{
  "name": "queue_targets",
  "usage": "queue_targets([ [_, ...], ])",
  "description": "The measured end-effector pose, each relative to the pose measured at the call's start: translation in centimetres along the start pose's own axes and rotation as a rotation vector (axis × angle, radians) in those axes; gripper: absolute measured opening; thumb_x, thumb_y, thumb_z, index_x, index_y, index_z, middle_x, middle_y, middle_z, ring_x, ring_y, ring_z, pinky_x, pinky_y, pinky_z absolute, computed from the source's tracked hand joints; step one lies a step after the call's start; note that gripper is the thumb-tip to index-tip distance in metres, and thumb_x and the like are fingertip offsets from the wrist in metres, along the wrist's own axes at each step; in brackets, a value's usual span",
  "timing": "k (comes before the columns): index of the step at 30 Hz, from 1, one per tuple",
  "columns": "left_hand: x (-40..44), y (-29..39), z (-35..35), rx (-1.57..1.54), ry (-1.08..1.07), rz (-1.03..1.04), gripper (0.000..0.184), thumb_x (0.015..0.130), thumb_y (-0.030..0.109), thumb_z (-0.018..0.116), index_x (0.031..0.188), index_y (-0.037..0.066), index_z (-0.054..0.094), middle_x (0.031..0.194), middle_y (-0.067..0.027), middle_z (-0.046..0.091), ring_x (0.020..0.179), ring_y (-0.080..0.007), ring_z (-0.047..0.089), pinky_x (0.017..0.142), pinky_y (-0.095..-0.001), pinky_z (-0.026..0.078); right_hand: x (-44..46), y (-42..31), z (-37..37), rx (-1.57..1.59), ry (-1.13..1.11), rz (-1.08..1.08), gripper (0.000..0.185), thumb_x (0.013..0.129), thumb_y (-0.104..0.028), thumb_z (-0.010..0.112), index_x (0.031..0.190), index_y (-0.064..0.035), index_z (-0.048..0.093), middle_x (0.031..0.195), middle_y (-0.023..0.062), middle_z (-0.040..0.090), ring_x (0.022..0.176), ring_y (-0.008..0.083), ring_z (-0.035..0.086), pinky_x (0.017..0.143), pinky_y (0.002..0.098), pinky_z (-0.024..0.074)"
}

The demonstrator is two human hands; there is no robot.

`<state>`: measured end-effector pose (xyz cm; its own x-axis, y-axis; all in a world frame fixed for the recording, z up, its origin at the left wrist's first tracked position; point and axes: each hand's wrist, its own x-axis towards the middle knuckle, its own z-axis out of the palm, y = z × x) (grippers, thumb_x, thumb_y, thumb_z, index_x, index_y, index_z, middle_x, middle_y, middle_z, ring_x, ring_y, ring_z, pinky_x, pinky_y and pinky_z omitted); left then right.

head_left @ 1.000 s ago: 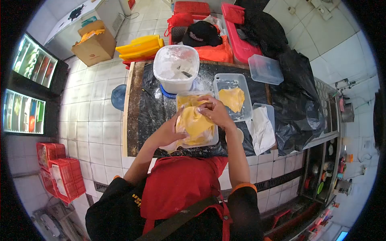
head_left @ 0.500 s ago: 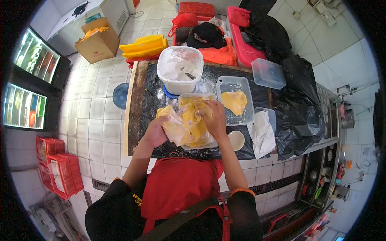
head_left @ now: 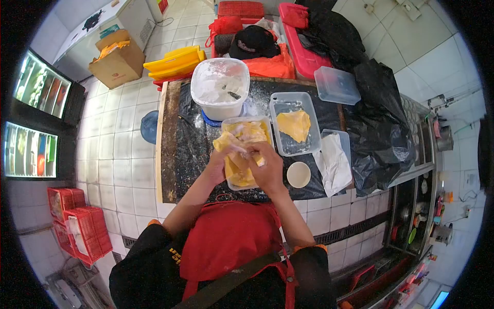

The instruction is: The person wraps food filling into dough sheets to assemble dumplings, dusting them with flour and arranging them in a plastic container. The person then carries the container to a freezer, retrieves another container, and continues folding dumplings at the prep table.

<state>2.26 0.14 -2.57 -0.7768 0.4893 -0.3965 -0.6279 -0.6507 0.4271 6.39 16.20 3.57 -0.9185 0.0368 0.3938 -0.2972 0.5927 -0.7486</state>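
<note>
Between my hands, over a clear plastic tub (head_left: 263, 127), is a soft, floppy yellow piece (head_left: 225, 141) dusted with white flour; I cannot tell what food it is. My left hand (head_left: 218, 164) is closed round its left side. Fingers of my right hand (head_left: 267, 167) are bent and closed on its right side. More yellow floured pieces (head_left: 252, 129) fill the tub beneath. To the right, a second clear tub (head_left: 294, 148) holds one flat yellow piece (head_left: 294, 125). Behind stands a white bucket of flour (head_left: 218, 85) with a dark utensil handle (head_left: 234, 95) sticking out.
A small cream bowl (head_left: 298, 175) stands right of my right hand, beside a white paper or cloth (head_left: 332, 165). Farther back are a clear lid or box (head_left: 337, 85) and black plastic sheeting (head_left: 378, 139). Red crates with a black cap (head_left: 253, 42) sit beyond the table.
My hands have come closer together over the tub. The yellow piece, spread wide at the left before, is now bunched between them. The view has shifted slightly.
</note>
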Motion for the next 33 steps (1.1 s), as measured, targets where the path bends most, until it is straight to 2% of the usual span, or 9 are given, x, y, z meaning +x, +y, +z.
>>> queue_targets([
  [3,0.3,-0.7,0.7,0.511,0.032,0.180,0.055,0.080,0.010,0.059,0.133,0.005,0.047,0.120,-0.0144,0.061,0.104,-0.0297,0.065,0.094,-0.0429,0.054,-0.2,0.3,-0.4,0.108,0.052,0.199,0.021,0.081,-0.002,0.071,0.101,-0.0034,0.064,0.093,0.0083,0.067,0.083,0.0194,0.067,0.074,0.0314,0.0540],
  [9,-0.7,0.7,-0.1,0.111,-0.059,-0.125,0.044,0.090,0.018,0.065,0.129,0.004,0.051,0.117,-0.0111,0.063,0.103,-0.0244,0.066,0.091,-0.0397,0.056,-2.4,3.6,-1.1,0.446,0.036,0.481,0.024,0.086,0.003,0.067,0.108,-0.0010,0.060,0.101,0.0070,0.067,0.094,0.0135,0.065,0.081,0.0282,0.0539],
  [14,-0.5,-0.5,1.1,0.421,0.054,-0.052,0.045,0.095,0.021,0.062,0.133,0.003,0.047,0.121,-0.0096,0.061,0.107,-0.0207,0.063,0.090,-0.0368,0.054,-4.6,4.3,-4.2,0.662,-0.022,0.598,0.034,0.084,0.002,0.069,0.116,-0.0017,0.059,0.112,0.0124,0.066,0.105,0.0195,0.063,0.093,0.0319,0.0501],
  [16,-0.4,0.3,1.7,0.359,0.133,-0.109,0.046,0.095,0.022,0.062,0.134,0.003,0.047,0.122,-0.0097,0.061,0.108,-0.0202,0.063,0.091,-0.0366,0.054,-6.2,6.1,-5.8,-0.232,0.081,0.293,0.033,0.087,-0.012,0.069,0.119,-0.0041,0.060,0.127,0.0196,0.058,0.122,0.0330,0.054,0.104,0.0427,0.0413],
  [18,-1.1,1.7,2.7,-0.134,0.033,-0.212,0.046,0.091,0.017,0.069,0.131,0.004,0.050,0.122,-0.0088,0.062,0.105,-0.0180,0.064,0.086,-0.0357,0.056,-9.6,8.9,-6.5,-0.498,0.095,0.363,0.031,0.090,-0.024,0.065,0.116,-0.0064,0.063,0.134,0.0208,0.052,0.126,0.0394,0.047,0.106,0.0484,0.0363],
  [22,-0.7,0.6,2.1,0.384,0.129,0.049,0.044,0.086,0.010,0.074,0.125,0.002,0.055,0.116,-0.0092,0.065,0.100,-0.0178,0.066,0.082,-0.0351,0.057,-13.4,9.2,-6.1,-0.910,-0.081,0.551,0.035,0.093,-0.038,0.059,0.117,-0.0131,0.067,0.151,0.0219,0.033,0.135,0.0491,0.030,0.110,0.0560,0.0262],
  [26,-0.9,0.2,2.3,0.596,0.160,0.083,0.042,0.081,0.006,0.077,0.119,0.001,0.060,0.110,-0.0089,0.068,0.097,-0.0186,0.067,0.082,-0.0344,0.057,-9.7,6.0,-6.4,-0.548,-0.056,0.466,0.037,0.093,-0.035,0.059,0.124,-0.0160,0.064,0.153,0.0220,0.030,0.140,0.0473,0.025,0.112,0.0560,0.0227],
  [28,-1.3,0.1,3.1,0.665,0.165,0.052,0.042,0.080,0.004,0.077,0.118,0.002,0.060,0.110,-0.0081,0.068,0.099,-0.0189,0.066,0.084,-0.0342,0.057,-6.8,3.5,-5.8,-0.005,-0.049,0.253,0.038,0.093,-0.032,0.059,0.128,-0.0181,0.061,0.155,0.0218,0.027,0.143,0.0459,0.021,0.114,0.0560,0.0188],
  [33,-2.7,0.2,5.3,0.844,0.061,0.207,0.043,0.082,0.006,0.076,0.120,-0.002,0.060,0.111,-0.0099,0.068,0.095,-0.0161,0.066,0.084,-0.0322,0.055,-3.1,1.8,-3.2,-0.149,-0.166,0.010,0.040,0.091,-0.028,0.062,0.129,-0.0157,0.060,0.155,0.0214,0.027,0.143,0.0424,0.024,0.115,0.0520,0.0211],
])
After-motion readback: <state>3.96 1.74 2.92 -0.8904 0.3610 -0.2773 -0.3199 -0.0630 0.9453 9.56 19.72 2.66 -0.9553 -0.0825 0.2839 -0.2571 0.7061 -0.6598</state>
